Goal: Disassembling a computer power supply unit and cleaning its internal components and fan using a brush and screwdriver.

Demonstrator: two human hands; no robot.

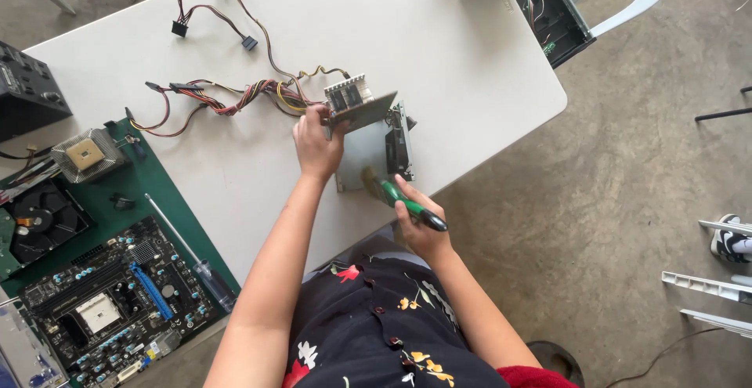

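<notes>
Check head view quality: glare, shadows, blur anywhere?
Head view: even, soft daylight, no harsh glare on the white table; faint shadows under the cable bundle; left hand and right hand sharp, the brush tip slightly soft; mild wide-angle bending at the edges.

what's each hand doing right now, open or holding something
Left hand: closed on the edge of the brown circuit board lifted out of the grey metal power supply case.
Right hand: closed on the green-and-black-handled brush.

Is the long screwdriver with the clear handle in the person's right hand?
No: the right hand grips a green-handled brush; the screwdriver lies on the table.
</notes>
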